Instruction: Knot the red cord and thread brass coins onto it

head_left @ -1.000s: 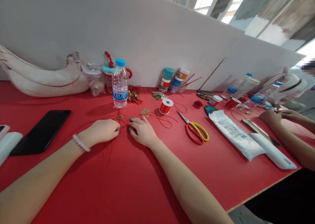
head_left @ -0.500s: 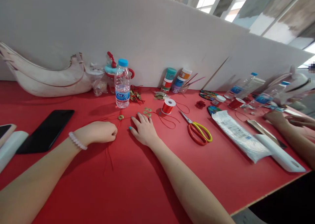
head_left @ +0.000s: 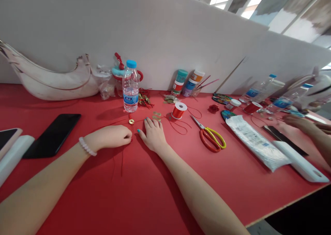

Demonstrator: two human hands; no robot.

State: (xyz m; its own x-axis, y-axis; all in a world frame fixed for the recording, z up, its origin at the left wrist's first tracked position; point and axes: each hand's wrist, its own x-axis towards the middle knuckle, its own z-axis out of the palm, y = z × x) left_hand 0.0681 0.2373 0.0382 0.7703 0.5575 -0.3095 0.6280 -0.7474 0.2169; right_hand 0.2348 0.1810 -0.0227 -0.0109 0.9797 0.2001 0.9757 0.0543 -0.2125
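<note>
My left hand [head_left: 111, 137] rests on the red table [head_left: 144, 193], its fingers pinched together on a thin red cord [head_left: 122, 159] that trails toward me. A brass coin [head_left: 131, 121] is threaded on the cord just beyond it. My right hand [head_left: 153, 134] lies flat beside it with fingers spread, its tips reaching a small group of loose brass coins [head_left: 156, 115]. A spool of red cord [head_left: 179, 110] stands just right of those coins.
A water bottle [head_left: 130, 87] stands behind the hands; scissors [head_left: 210, 136] lie to the right. Black phone [head_left: 53, 134] at left, white bag [head_left: 51, 80] and paint jars [head_left: 187, 83] along the wall. Another person's hands [head_left: 303, 124] work at far right beside a plastic packet [head_left: 257, 145].
My right hand has stretched forward from beside the left hand to the loose coins. The left hand stays pinched on the cord. The view has shifted slightly.
</note>
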